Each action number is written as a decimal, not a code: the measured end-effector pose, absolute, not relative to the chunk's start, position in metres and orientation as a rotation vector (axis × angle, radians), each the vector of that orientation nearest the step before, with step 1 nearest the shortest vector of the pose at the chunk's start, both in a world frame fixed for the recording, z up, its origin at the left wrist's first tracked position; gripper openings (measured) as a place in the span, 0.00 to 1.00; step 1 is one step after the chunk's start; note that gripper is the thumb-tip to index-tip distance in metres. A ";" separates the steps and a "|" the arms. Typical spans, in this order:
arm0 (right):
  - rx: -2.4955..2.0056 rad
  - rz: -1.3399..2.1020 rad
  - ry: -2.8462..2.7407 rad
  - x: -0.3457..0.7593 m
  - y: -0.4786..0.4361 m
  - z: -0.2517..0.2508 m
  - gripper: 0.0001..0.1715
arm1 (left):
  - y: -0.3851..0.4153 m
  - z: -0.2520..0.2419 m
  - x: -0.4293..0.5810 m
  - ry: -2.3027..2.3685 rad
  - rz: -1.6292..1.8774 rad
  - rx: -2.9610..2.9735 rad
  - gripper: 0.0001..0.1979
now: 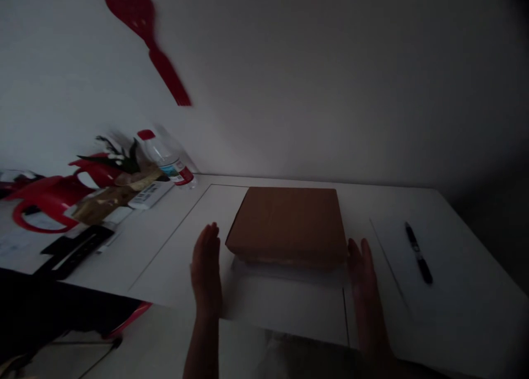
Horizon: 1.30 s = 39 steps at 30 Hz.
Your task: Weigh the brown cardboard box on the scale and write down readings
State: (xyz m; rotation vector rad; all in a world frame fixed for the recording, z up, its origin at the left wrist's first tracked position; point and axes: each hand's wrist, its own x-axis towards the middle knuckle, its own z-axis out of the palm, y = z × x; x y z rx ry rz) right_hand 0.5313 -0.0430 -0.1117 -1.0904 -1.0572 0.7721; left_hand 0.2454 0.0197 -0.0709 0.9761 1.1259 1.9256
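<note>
A closed brown cardboard box [289, 222] sits near the middle of the white table [173, 258]. My left hand [206, 271] is upright a little to the left of the box, palm facing it, with a gap between them. At the box's right front corner is my right hand [361, 266], fingers stretched and turned toward its side; whether it touches the cardboard I cannot tell. Both hands are open and hold nothing. The picture is dim and somewhat blurred.
A black pen [418, 253] lies on the right over a pale sheet. At the left stand a clear bottle [167, 161] with a red cap, a red pitcher-like container [49, 200] and a black flat object [82, 251]. A red spatula [146, 40] hangs on the wall.
</note>
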 end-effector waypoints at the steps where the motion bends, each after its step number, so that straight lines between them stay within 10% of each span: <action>1: -1.076 0.731 -0.973 0.536 -0.046 -0.105 0.46 | 0.022 -0.071 0.242 1.178 2.030 0.968 0.25; 6: -1.258 0.450 -0.654 0.557 -0.068 -0.084 0.14 | 0.020 -0.079 0.232 1.486 2.394 0.982 0.18; 39: -1.370 0.591 -0.793 0.552 -0.076 -0.085 0.21 | 0.011 -0.085 0.238 1.517 2.398 1.035 0.19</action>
